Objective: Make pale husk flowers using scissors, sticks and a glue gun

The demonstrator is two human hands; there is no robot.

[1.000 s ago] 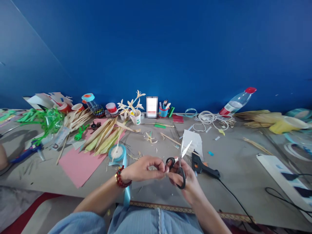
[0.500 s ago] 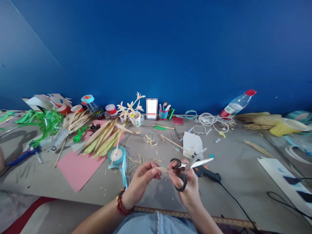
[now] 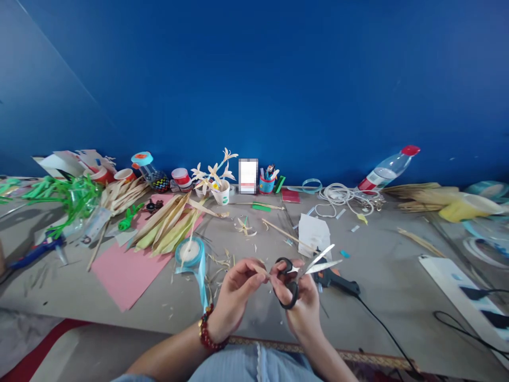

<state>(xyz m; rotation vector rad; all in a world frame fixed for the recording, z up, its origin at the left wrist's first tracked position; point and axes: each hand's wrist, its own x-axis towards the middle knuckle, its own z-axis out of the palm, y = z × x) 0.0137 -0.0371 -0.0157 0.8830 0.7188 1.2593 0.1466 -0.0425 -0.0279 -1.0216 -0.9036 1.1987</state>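
Thumb and fingers of my left hand [image 3: 234, 294] pinch a small pale strip [image 3: 261, 270] that looks like corn husk; part of it is hidden by the fingers. Scissors [image 3: 317, 259] with black handles hang in my right hand [image 3: 305, 305], blades apart and pointing away to the right. My right fingertips meet the strip's other end, close to my left fingertips. Just beyond my right hand lies a black glue gun [image 3: 340, 282] with its cord. A roll of light blue ribbon [image 3: 200, 248] stands left of my left hand, its tail trailing towards my wrist.
Corn husks [image 3: 169, 236] lie on pink paper [image 3: 123, 281] at left. A paper cup [image 3: 223, 196] holds husk flowers at the back. Crumpled white paper [image 3: 312, 231] and a thin stick lie ahead. At right are a power strip [image 3: 447, 281] and a tilted bottle [image 3: 384, 174].
My hands have come closer together, and less of the strip shows between them. The scissors have shifted slightly left with my right hand.
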